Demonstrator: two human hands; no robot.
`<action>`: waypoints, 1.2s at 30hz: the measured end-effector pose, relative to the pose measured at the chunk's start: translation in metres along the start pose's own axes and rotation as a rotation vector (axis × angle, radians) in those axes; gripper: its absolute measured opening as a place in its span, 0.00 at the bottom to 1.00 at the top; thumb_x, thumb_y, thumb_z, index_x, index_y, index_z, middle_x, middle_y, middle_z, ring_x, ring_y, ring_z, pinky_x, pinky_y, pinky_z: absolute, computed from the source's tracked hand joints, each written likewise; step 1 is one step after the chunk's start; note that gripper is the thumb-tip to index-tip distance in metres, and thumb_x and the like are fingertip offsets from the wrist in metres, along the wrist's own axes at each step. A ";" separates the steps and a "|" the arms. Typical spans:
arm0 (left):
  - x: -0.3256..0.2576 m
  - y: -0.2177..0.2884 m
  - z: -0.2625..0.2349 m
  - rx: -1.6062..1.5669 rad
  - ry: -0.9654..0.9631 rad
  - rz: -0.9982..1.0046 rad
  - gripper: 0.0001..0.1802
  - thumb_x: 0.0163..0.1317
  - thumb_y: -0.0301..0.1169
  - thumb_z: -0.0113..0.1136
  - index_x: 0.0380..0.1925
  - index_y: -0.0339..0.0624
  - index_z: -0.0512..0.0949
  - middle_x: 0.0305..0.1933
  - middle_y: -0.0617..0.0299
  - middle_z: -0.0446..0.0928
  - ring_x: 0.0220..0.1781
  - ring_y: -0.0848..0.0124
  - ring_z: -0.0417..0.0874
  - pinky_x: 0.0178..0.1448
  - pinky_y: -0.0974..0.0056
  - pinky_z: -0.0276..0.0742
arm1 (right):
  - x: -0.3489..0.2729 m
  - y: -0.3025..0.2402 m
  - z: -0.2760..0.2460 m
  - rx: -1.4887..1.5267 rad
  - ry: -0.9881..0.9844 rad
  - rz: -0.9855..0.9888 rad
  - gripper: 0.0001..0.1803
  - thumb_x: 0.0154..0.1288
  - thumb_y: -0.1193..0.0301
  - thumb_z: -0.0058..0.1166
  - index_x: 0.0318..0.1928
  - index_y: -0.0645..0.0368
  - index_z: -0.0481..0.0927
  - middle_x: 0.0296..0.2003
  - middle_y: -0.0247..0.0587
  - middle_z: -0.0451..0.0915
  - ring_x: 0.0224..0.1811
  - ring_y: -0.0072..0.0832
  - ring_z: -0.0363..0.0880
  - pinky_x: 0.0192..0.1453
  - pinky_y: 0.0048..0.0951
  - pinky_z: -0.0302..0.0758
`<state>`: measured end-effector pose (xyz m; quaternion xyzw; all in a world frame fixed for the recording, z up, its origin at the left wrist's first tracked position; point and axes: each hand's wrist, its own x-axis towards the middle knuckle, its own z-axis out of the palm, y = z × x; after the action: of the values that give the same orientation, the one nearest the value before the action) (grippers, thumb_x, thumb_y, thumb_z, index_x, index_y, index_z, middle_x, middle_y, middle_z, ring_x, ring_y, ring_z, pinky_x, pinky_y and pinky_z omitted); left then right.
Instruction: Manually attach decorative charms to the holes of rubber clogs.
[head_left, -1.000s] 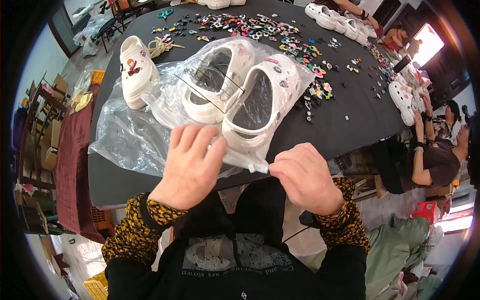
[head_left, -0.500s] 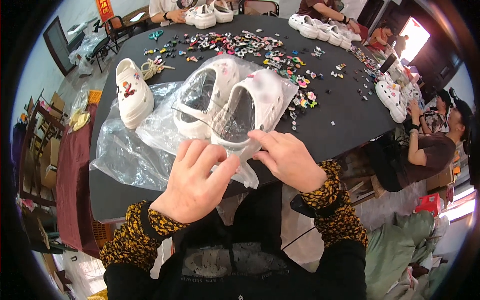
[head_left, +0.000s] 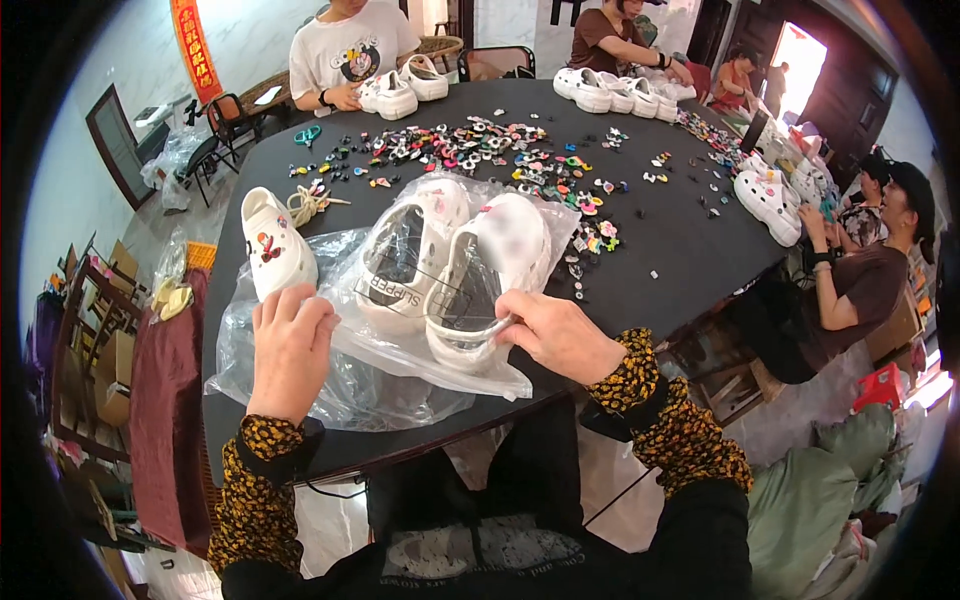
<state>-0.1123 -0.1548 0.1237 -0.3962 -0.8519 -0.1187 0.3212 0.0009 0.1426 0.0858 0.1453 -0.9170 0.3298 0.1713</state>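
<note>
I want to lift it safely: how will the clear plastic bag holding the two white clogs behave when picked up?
The clear bag wrinkles, so probably floppy and slippery. The white clogs look like light foam, yet may slide toward the end the right hand pinches. The left hand lies flat on it.

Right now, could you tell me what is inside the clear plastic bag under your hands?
The clear plastic bag holds a pair of white clogs, side by side. The right hand covers one heel; the left hand rests on the bag's edge.

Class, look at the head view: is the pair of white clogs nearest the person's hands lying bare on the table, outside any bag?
No: the pair of white clogs sits inside a clear plastic bag, held by both hands.
</note>
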 end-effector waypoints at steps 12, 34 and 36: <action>0.013 0.012 -0.017 -0.739 0.105 -0.313 0.04 0.61 0.22 0.59 0.35 0.34 0.76 0.29 0.54 0.78 0.29 0.65 0.80 0.36 0.67 0.73 | 0.049 0.022 -0.027 0.032 0.088 -0.066 0.07 0.60 0.81 0.53 0.40 0.61 0.74 0.32 0.43 0.76 0.36 0.33 0.78 0.43 0.29 0.75; 0.031 0.086 0.000 -1.015 -0.061 -0.171 0.07 0.62 0.25 0.60 0.38 0.34 0.75 0.23 0.55 0.76 0.23 0.68 0.76 0.30 0.67 0.73 | 0.009 -0.047 -0.006 -0.112 -0.169 -0.210 0.19 0.62 0.76 0.55 0.53 0.66 0.74 0.53 0.54 0.74 0.57 0.48 0.72 0.60 0.43 0.70; 0.028 0.086 -0.001 -1.030 -0.093 -0.181 0.08 0.63 0.25 0.60 0.39 0.32 0.76 0.26 0.63 0.76 0.27 0.79 0.73 0.33 0.71 0.71 | 0.024 -0.027 0.001 -0.289 -0.016 -0.204 0.19 0.63 0.76 0.53 0.54 0.69 0.72 0.54 0.60 0.73 0.58 0.54 0.71 0.62 0.47 0.68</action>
<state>-0.0606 -0.0815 0.1383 -0.4325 -0.7274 -0.5315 0.0351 -0.0107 0.1183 0.1094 0.2141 -0.9367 0.1743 0.2155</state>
